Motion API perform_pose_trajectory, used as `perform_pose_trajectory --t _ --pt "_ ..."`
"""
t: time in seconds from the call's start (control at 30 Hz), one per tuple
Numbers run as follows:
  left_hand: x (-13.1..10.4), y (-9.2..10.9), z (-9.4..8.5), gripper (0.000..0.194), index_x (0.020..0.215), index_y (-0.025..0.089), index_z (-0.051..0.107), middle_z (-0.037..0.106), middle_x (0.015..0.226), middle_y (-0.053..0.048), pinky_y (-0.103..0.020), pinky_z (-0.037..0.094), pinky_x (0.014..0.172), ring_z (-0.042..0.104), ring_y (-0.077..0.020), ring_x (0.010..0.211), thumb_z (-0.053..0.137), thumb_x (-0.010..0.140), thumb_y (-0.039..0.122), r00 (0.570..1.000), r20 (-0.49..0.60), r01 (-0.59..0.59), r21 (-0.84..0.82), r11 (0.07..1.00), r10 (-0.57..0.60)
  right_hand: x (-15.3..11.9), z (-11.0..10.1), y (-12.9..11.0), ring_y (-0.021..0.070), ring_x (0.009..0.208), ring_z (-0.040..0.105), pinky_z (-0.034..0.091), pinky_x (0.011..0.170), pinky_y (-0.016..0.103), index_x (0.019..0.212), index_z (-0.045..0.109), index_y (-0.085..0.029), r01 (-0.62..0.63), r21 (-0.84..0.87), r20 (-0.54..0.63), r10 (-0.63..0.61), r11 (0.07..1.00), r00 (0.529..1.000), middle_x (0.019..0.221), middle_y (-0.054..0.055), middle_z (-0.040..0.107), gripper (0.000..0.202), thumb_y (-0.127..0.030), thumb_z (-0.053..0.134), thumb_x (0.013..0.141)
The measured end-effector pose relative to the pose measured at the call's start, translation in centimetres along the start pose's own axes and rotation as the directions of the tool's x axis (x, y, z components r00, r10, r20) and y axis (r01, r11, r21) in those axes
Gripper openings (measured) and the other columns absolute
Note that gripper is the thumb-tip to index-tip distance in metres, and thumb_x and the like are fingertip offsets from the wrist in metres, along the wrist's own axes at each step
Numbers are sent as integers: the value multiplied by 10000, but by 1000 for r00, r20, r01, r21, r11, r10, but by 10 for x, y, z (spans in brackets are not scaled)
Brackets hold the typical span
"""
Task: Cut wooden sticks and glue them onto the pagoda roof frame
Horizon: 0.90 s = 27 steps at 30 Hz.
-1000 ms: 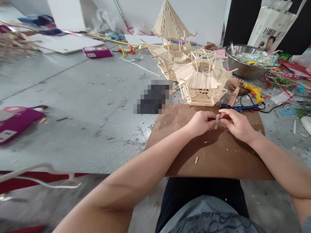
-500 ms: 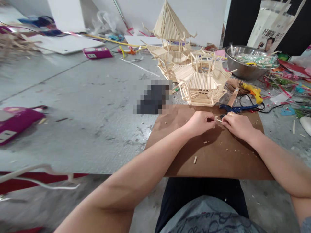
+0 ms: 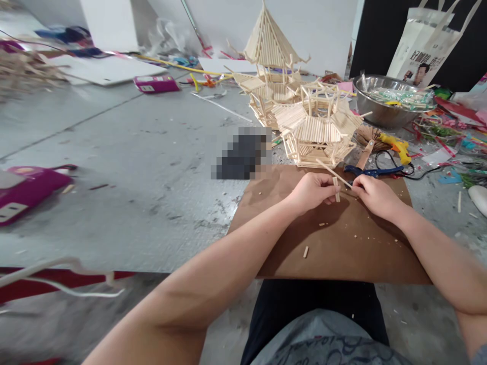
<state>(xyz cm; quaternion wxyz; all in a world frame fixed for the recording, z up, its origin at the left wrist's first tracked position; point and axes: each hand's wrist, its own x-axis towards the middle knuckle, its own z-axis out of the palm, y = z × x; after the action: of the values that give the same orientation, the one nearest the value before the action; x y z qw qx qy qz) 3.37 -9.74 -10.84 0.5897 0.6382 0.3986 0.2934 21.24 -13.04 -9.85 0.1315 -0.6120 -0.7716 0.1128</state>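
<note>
My left hand point(image 3: 312, 190) is closed on a short pair of pale wooden stick pieces point(image 3: 336, 189), pinched upright between thumb and fingers. In my right hand point(image 3: 371, 192) is one end of a longer thin wooden stick point(image 3: 333, 172), slanting up and left past the left fingertips. Both hands are over a brown board point(image 3: 289, 253), where a short stick piece point(image 3: 306, 252) and small scraps lie. Just beyond stands a pavilion model of wooden sticks point(image 3: 317, 129), with a pointed stick roof point(image 3: 271, 40) behind it.
Blue-handled cutters point(image 3: 373, 171) and a yellow glue gun point(image 3: 397, 147) lie beyond my right hand. Farther back, a steel bowl point(image 3: 384, 114) holds wrapped sticks. A pixelated dark object point(image 3: 241, 154) lies left of the model; a purple power strip point(image 3: 34, 192) is far left.
The long stick has swung out into view from between my hands, now pointing up and left. My hands have parted slightly, and the short pieces in the left show more clearly.
</note>
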Motion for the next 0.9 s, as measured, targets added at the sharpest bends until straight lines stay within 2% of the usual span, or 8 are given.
perform_pose_trajectory --t 0.07,0.17,0.27,0.4,0.57,0.7,0.9 --pt "-1 1 1 174 556 113 552 581 493 2 -185 461 482 523 -61 432 580 723 152 1000 -19 15 -75 997 -16 1 2 3 141 642 534 389 573 271 780 507 -197 14 290 -30 -6 957 1000 711 14 587 140 -311 437 822" --pt "-2 2 3 162 567 107 567 577 478 9 -176 458 468 515 -54 420 598 718 155 999 -19 24 -157 987 -27 2 7 1 95 470 440 356 458 241 781 490 -195 -31 601 18 25 798 1000 558 -47 494 181 -376 482 783" --pt "-3 1 4 95 634 105 606 586 495 13 -177 459 472 521 -56 438 612 707 165 999 -11 27 -231 973 -30 2 11 -5 71 384 381 301 378 214 775 477 -195 -130 744 120 59 655 991 476 -81 428 223 -412 524 749" --pt "-3 -1 4 70 675 110 622 586 525 16 -191 463 493 522 -63 466 607 697 174 1000 -22 -21 -210 978 17 2 15 -10 66 373 413 342 377 207 764 489 -192 -178 807 149 97 563 984 457 -80 463 282 -443 596 693" --pt "-3 -4 4 123 626 123 605 555 526 26 -183 419 503 498 -67 486 577 709 211 990 -61 -124 92 988 130 3 21 -8 97 498 548 467 508 250 752 542 -164 -142 838 108 95 527 990 554 -18 580 301 -425 647 647" --pt "-3 -5 3 151 584 133 593 544 539 28 -175 359 506 478 -70 520 558 713 204 963 -84 -208 366 907 255 2 24 -6 109 542 575 488 567 271 749 571 -161 -119 829 92 78 546 993 581 -8 608 227 -354 644 655" --pt "-4 -5 2 158 578 131 590 536 554 28 -173 332 519 467 -71 544 556 718 196 937 -59 -280 468 838 345 0 23 -4 118 595 592 482 612 276 754 596 -163 -65 754 49 43 654 998 637 8 634 150 -294 611 682"
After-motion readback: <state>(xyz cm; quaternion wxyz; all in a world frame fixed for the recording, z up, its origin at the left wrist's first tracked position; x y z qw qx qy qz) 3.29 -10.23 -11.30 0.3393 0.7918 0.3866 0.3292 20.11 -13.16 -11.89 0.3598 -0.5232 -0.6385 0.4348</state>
